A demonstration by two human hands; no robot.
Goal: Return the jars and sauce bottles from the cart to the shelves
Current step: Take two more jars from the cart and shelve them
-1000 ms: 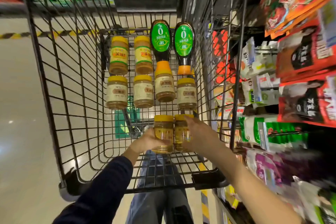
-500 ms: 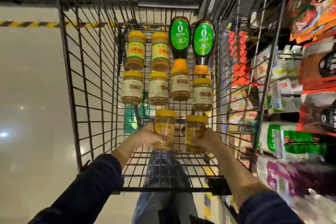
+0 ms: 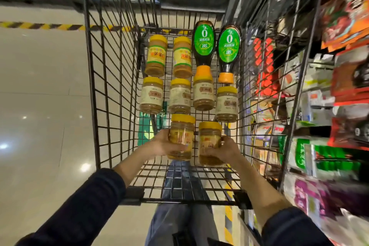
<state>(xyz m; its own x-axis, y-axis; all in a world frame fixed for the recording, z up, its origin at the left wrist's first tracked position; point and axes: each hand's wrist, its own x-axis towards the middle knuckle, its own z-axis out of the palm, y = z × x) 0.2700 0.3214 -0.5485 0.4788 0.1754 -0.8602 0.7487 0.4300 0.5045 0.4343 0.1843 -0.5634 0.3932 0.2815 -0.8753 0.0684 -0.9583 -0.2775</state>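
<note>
Inside the black wire shopping cart (image 3: 111, 94), the left hand (image 3: 159, 144) is wrapped around a clear yellow-lidded jar (image 3: 181, 136). Just beside it, the right hand (image 3: 225, 151) grasps a second yellow-lidded jar (image 3: 208, 142). Both jars are held above the cart floor, near the remaining jars.

One head-worn wide-angle view looks steeply down and forward, close over the cart (image 3: 103, 90), with blurred shelves (image 3: 323, 126) at three o'clock.

Glossy pale floor (image 3: 40, 90) crossed by yellow-black hazard tape (image 3: 44, 25).
</note>
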